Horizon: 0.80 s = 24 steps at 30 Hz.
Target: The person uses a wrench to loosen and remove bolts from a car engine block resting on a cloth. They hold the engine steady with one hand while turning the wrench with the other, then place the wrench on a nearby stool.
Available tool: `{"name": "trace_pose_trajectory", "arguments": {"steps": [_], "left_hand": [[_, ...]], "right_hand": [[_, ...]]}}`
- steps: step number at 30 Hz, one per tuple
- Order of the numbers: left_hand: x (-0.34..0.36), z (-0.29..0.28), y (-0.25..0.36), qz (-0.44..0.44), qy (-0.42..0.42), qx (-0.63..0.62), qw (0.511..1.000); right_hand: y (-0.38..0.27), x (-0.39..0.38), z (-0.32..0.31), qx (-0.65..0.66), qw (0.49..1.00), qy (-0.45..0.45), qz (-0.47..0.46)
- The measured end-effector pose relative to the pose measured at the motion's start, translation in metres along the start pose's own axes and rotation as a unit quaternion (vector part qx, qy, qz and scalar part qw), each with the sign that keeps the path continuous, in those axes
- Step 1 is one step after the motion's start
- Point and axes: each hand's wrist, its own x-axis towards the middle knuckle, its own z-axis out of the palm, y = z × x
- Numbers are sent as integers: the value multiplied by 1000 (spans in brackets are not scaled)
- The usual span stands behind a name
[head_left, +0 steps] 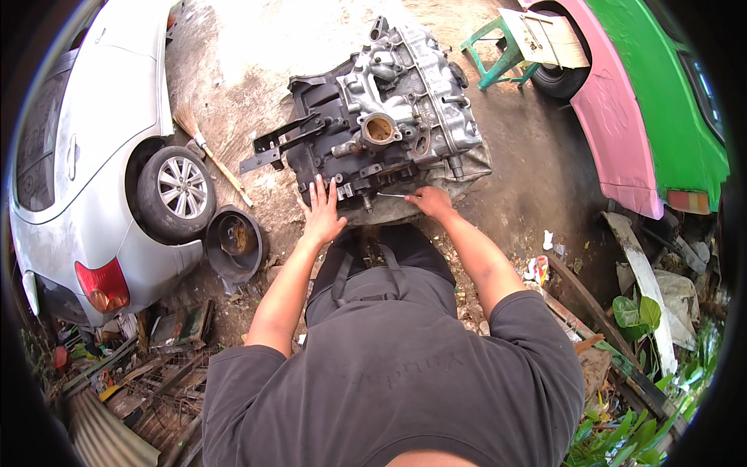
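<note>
A car engine [447, 121] of bare grey metal and black parts rests on a grey cloth [469, 185] in front of me. My left hand [320, 216] lies against the engine's near left edge, fingers stretched and spread, gripping nothing. Closer to the middle of that near side, my right hand [430, 201] is closed round a thin silver metal tool [394, 194]. The tool points left toward the engine's lower side; its tip is too small to make out. On top of the engine a round brown opening [379, 129] faces up.
A silver car [101, 187] stands at left, with a broom [222, 170] and black basin [236, 245] beside its wheel. At right are a pink and green vehicle [615, 117] and a green stool [498, 54] bearing a board. Scrap wood [591, 300] and plants lie nearer.
</note>
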Motion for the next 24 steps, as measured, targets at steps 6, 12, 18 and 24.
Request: {"name": "trace_pose_trajectory", "arguments": {"steps": [6,12,18,24], "left_hand": [[3,1,-1,0,-7,-4,1000],[2,0,-2,9,-15,-1,1000],[1,-4,-3,15,-18,-5,1000],[0,-7,-6,25,-24,-16,999]], "right_hand": [[0,1,-1,21,1000,-1,22],[4,7,6,20,999,18,23],[4,20,1,-112,991,68,-6],[-4,12,-3,-166,973,157,-40]]}}
